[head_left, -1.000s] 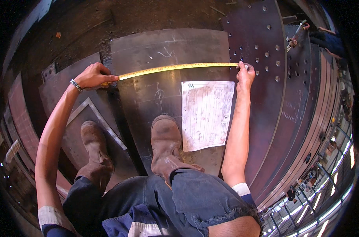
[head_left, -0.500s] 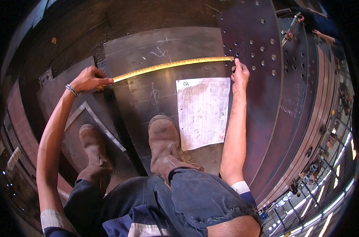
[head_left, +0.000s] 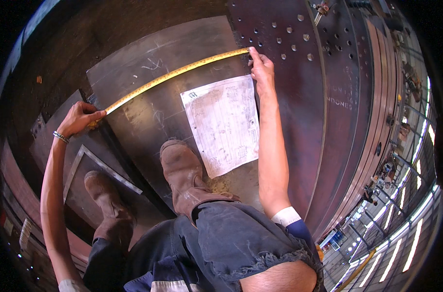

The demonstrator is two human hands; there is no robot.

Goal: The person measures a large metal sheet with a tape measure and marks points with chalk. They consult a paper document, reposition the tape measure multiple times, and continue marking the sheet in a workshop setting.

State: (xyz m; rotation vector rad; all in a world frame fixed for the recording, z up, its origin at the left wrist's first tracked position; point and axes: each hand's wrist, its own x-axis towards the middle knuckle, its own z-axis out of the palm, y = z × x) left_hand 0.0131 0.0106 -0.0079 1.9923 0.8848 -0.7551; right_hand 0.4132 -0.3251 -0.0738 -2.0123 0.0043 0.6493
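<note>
A yellow tape measure [head_left: 175, 72] is drawn out across a flat steel plate [head_left: 192, 41]. My left hand [head_left: 80, 118] is closed around its case by the plate's left edge; most of the case is hidden under the fingers. At the plate's right edge my right hand [head_left: 263, 68] pinches the free end of the blade between thumb and finger. Below the blade, a smudged paper drawing [head_left: 224, 126] lies on the plate, close to my right forearm. Chalk marks [head_left: 158, 118] show on the steel to the left of the paper.
My boots [head_left: 180, 163] stand on the steel, one on each side of a dark gap. A flat angled metal frame [head_left: 112, 170] lies around the left boot. To the right are dark red plates [head_left: 299, 112] with several punched holes. A torch-like tool [head_left: 322, 10] lies at the top right.
With the turn of my view, the plate, paper and both hands have shifted left in the picture. The tape stays stretched between my hands, and both grips are unchanged.
</note>
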